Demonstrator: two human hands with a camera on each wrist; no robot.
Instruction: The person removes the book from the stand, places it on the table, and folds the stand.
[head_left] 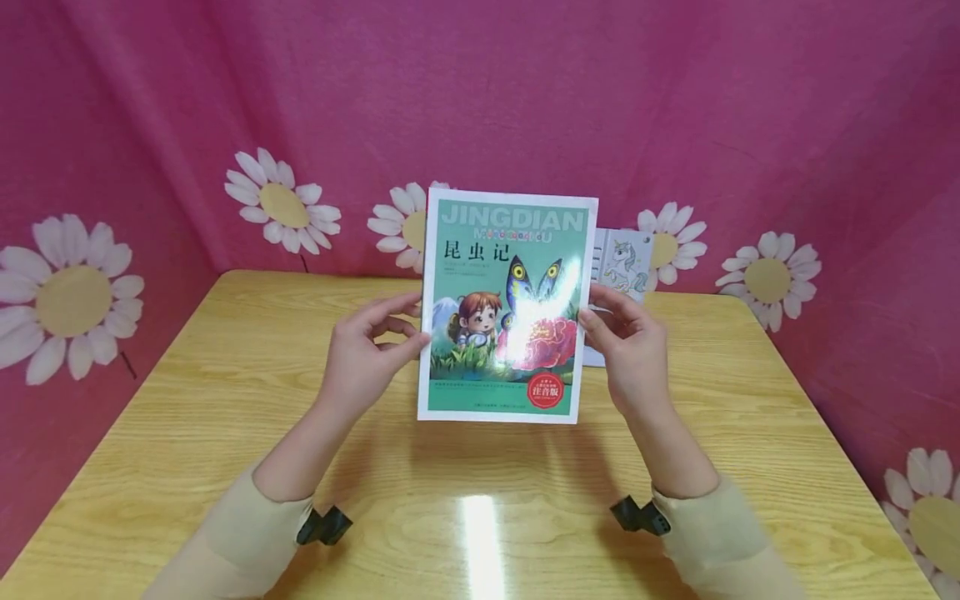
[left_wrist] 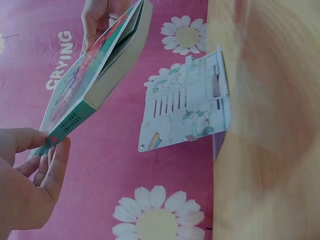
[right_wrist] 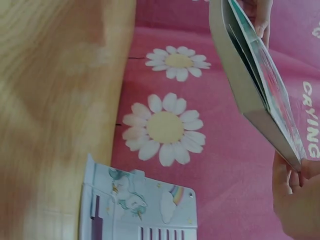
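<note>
A closed green paperback book with a white border, a cartoon child and a butterfly on its cover is held up above the table, cover toward the head camera. My left hand pinches its left edge, the spine side, between thumb and fingers. At the opposite edge, my right hand grips the book the same way. Behind the book stands a white book stand with unicorn and rainbow prints, slotted and tilted back; in the head view the book hides most of it.
The wooden table reaches back to a pink curtain printed with white daisies. Small black devices sit at both wrists, beside beige sleeves. A bright light reflection lies on the table's front part.
</note>
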